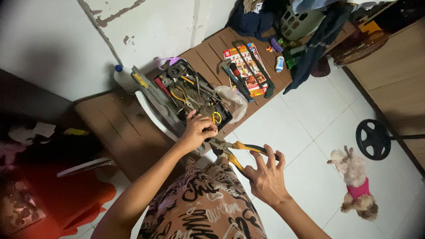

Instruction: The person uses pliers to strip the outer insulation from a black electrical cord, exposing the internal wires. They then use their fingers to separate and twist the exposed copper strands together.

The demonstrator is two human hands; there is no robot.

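Note:
My right hand (264,175) grips the yellow and black handles of a pair of pliers (237,152), whose jaws point left toward my left hand (198,130). The fingers of my left hand are closed at the pliers' jaws, pinching something small that I cannot make out. Both hands hover above my lap in patterned trousers (206,208), just in front of an open black toolbox (195,95) full of assorted hand tools.
The toolbox rests on a brown wooden bench (128,132) with a hammer (234,79), a leaflet (248,66), a plastic bag (234,99) and a white bottle (121,77). A small dog in a pink top (356,183) stands on the white tiles at right, near a black fan base (374,139).

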